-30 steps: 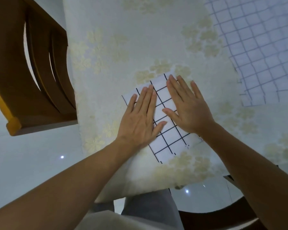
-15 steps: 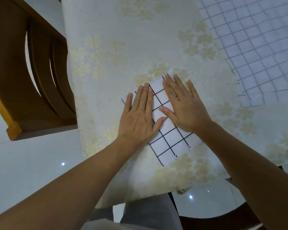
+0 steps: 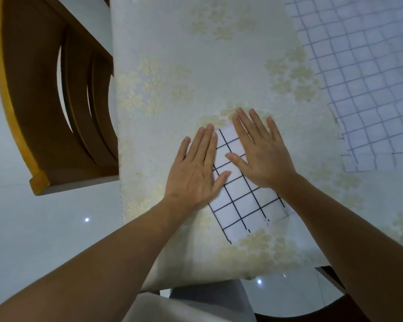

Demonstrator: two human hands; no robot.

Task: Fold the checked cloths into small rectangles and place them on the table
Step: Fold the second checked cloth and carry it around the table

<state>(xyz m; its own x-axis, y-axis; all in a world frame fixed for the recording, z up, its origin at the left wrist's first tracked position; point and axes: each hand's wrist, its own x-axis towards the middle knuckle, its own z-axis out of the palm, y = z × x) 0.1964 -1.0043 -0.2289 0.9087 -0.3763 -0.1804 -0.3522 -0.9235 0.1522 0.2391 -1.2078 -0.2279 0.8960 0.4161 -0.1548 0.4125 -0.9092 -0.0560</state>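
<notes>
A white cloth with black checks, folded into a small rectangle [image 3: 247,205], lies near the table's front edge. My left hand [image 3: 196,173] rests flat on its left part, fingers stretched out and close together. My right hand [image 3: 261,154] lies flat on its upper right part, fingers spread. Both palms press down on the cloth and neither grips it. A second checked cloth [image 3: 368,73], unfolded, is spread over the table's far right.
The table wears a cream tablecloth with pale flowers [image 3: 196,73], hanging over the front edge. A brown wooden chair [image 3: 56,101] stands at the left beside the table. Another dark chair edge [image 3: 312,312] shows at the bottom right. The floor is white tile.
Both flat hands have slid a little up the folded cloth, away from me, baring more of its near end. The cloth itself stays in place.
</notes>
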